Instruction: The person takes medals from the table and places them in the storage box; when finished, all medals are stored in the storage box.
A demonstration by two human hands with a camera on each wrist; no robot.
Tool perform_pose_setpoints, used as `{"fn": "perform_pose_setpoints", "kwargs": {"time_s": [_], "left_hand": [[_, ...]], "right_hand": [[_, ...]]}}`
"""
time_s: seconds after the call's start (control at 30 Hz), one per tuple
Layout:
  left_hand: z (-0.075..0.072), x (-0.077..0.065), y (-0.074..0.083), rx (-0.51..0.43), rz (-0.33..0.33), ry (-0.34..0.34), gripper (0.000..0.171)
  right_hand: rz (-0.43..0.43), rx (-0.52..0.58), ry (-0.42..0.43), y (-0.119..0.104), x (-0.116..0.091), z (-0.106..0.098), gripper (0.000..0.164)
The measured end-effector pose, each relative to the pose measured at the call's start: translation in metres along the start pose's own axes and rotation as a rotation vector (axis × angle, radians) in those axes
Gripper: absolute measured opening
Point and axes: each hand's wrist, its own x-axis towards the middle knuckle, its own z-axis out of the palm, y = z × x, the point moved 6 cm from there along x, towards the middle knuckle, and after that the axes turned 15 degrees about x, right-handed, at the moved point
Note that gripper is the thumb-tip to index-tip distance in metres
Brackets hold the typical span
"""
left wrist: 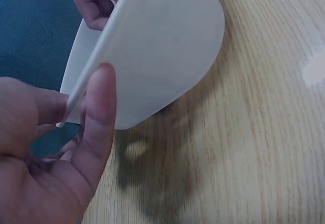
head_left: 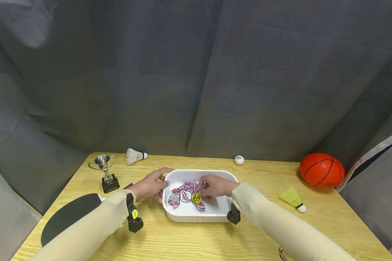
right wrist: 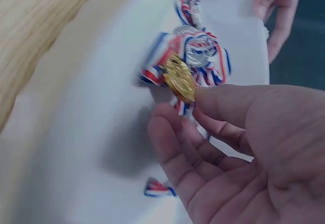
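A white plastic tub [head_left: 202, 218] stands mid-table with several medals on red, white and blue ribbons inside. My left hand [head_left: 150, 185] pinches the tub's left rim, thumb on one side and fingers on the other, as the left wrist view shows. Reaching into the tub, my right hand [head_left: 217, 185] holds a gold medal [right wrist: 179, 78] by its edge near the thumb tip. Silver medals [head_left: 185, 196] lie on the tub floor beside it, their ribbons bunched together. Part of the gold medal's ribbon is hidden by the right fingers.
On the left are a silver trophy cup [head_left: 110, 183], a white shuttlecock [head_left: 135, 156] and a black paddle [head_left: 68, 217] partly under the left sleeve. A white ball [head_left: 239, 160], yellow shuttlecock [head_left: 292, 198] and orange basketball [head_left: 322, 170] sit rightward. A ribbon end [head_left: 282, 254] shows near the front.
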Motion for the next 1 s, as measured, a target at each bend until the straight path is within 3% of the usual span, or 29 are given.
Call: {"fn": "perform_pose_setpoints", "kwargs": {"time_s": [0.13,0.23,0.47,0.6,0.77,1.0], "left_hand": [[0.0,0.0,0.0,0.004,-0.001,0.0,0.054],[0.0,-0.001,0.0,0.004,-0.001,-0.003,0.054],[0.0,-0.001,0.0,0.008,0.005,0.001,0.054],[0.002,-0.001,0.0,0.001,0.006,0.001,0.053],[0.003,-0.001,0.003,0.001,0.01,-0.001,0.053],[0.0,0.0,0.003,0.004,-0.012,0.006,0.054]], "right_hand": [[-0.011,-0.01,0.006,-0.004,-0.01,-0.011,0.005],[-0.064,-0.001,-0.018,-0.006,-0.024,-0.021,0.007],[-0.208,0.082,-0.038,-0.001,-0.078,-0.055,0.014],[-0.253,0.129,-0.015,0.021,-0.112,-0.075,0.016],[-0.246,0.163,-0.008,0.06,-0.151,-0.092,0.016],[-0.12,0.235,-0.008,0.108,-0.19,-0.098,0.025]]}}
